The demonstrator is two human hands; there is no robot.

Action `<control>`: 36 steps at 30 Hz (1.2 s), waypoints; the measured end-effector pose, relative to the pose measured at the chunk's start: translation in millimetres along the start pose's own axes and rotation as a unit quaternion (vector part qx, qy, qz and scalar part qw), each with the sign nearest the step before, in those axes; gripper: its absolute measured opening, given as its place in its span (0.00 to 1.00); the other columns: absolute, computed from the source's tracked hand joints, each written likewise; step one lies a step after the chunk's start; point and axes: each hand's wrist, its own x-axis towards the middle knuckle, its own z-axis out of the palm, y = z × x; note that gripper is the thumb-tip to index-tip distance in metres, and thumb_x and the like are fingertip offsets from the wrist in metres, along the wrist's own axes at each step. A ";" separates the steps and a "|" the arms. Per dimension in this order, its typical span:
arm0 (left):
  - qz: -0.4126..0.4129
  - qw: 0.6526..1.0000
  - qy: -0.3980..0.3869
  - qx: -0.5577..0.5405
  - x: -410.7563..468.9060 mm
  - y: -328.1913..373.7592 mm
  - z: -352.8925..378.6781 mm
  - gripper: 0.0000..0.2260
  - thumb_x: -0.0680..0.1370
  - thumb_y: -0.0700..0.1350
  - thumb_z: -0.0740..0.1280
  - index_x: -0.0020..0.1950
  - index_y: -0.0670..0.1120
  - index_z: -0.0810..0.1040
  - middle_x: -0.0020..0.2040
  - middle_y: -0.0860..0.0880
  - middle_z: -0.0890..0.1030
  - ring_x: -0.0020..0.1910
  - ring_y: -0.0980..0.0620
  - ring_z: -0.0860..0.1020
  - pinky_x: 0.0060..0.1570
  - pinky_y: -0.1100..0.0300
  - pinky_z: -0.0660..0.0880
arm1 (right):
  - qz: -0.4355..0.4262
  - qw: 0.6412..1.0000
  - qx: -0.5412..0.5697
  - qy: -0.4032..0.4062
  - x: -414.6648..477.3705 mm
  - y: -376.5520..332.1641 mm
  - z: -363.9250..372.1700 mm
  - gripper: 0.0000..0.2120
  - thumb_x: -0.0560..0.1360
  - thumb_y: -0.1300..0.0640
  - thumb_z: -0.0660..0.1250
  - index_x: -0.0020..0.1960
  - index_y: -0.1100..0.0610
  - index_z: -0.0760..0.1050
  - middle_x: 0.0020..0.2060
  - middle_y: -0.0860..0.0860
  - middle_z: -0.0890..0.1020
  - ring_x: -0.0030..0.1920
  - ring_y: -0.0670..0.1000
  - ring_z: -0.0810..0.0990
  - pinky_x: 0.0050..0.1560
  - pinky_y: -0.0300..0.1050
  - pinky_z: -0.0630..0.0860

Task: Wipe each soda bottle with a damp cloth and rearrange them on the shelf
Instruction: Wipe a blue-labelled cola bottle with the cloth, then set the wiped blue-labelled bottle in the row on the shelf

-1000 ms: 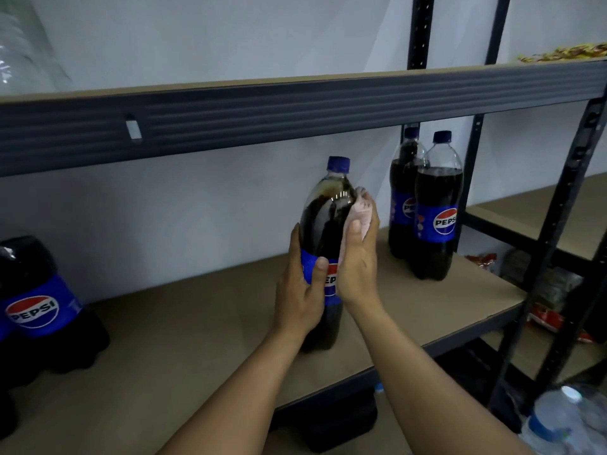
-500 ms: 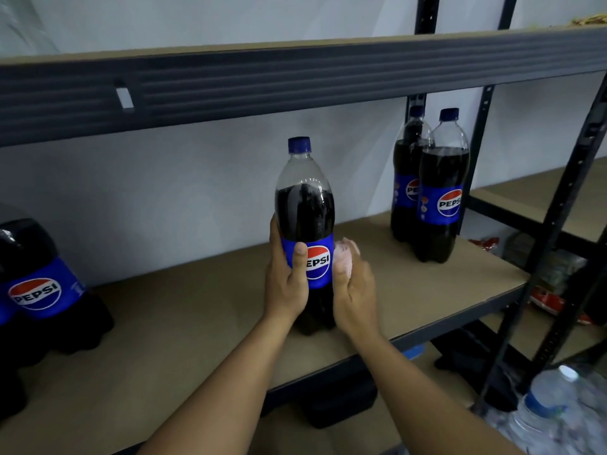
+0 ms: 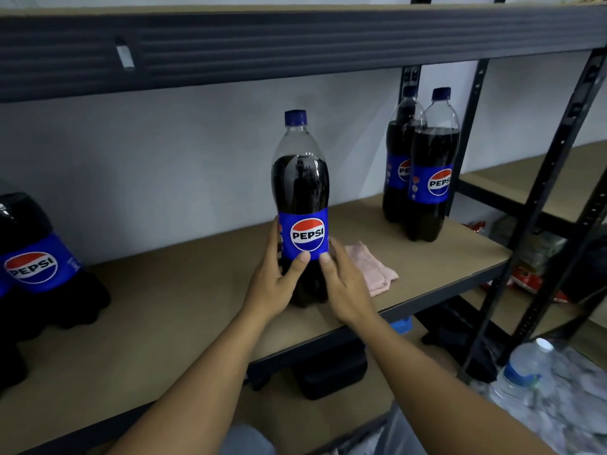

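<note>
Soda bottle [image 3: 300, 188] clamped by two grips, left hand [image 3: 272, 284] and right hand [image 3: 345, 287]; one cloth [image 3: 374, 270].

a pale wall [image 3: 164, 152] runs behind a dark metal rack. its tan shelf board [image 3: 147, 323] sits under the ribbed grey beam [image 3: 328, 37] of the level above, which bears a small white tag [image 3: 124, 55]. black perforated uprights [image 3: 574, 110] stand at the right, where a second rack's tan board [image 3: 519, 182] begins. lower down lie red packets [image 3: 525, 280], a black case [image 3: 331, 376] and wrapped water bottles [image 3: 528, 369]. the light is dim and bluish.
</note>
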 end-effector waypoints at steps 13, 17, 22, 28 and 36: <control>-0.033 0.999 0.023 0.031 -44.9 -4.4 -73.0 0.35 0.82 0.60 0.66 0.84 0.61 0.53 0.77 0.61 0.70 0.75 0.58 0.71 0.72 0.46 0.73 | -0.008 0.997 0.074 -0.012 -26.6 -33.5 72.3 0.30 0.79 0.32 0.65 0.79 0.38 0.66 0.70 0.40 0.77 0.69 0.42 0.77 0.67 0.53 0.79; -0.037 0.997 0.052 0.036 -67.5 -8.7 -118.3 0.33 0.83 0.54 0.65 0.85 0.56 0.53 0.76 0.61 0.71 0.75 0.58 0.71 0.69 0.61 0.74 | -0.033 0.994 0.087 -0.053 -36.8 -54.0 112.9 0.30 0.79 0.32 0.65 0.79 0.38 0.66 0.70 0.40 0.77 0.70 0.43 0.77 0.67 0.53 0.79; -0.048 0.992 0.114 0.030 -98.8 -11.3 -173.0 0.30 0.83 0.52 0.64 0.83 0.57 0.55 0.74 0.70 0.70 0.75 0.62 0.69 0.66 0.71 0.70 | -0.028 0.992 0.071 -0.100 -49.9 -76.4 170.7 0.32 0.78 0.28 0.64 0.79 0.34 0.64 0.70 0.38 0.76 0.68 0.39 0.75 0.68 0.51 0.78; -0.087 0.978 0.167 0.089 -129.0 -16.3 -240.1 0.30 0.84 0.57 0.62 0.83 0.61 0.50 0.77 0.66 0.64 0.73 0.72 0.65 0.64 0.77 0.66 | -0.039 0.976 0.095 -0.191 -65.3 -104.1 240.5 0.31 0.82 0.33 0.63 0.82 0.36 0.59 0.74 0.37 0.73 0.73 0.40 0.71 0.72 0.53 0.74; -0.153 0.956 0.207 0.142 -160.8 -26.2 -302.1 0.30 0.84 0.62 0.57 0.84 0.66 0.46 0.82 0.61 0.59 0.75 0.61 0.62 0.74 0.54 0.63 | -0.036 0.948 0.132 -0.287 -78.5 -130.4 296.6 0.31 0.84 0.44 0.67 0.81 0.32 0.57 0.70 0.28 0.72 0.69 0.31 0.71 0.71 0.41 0.73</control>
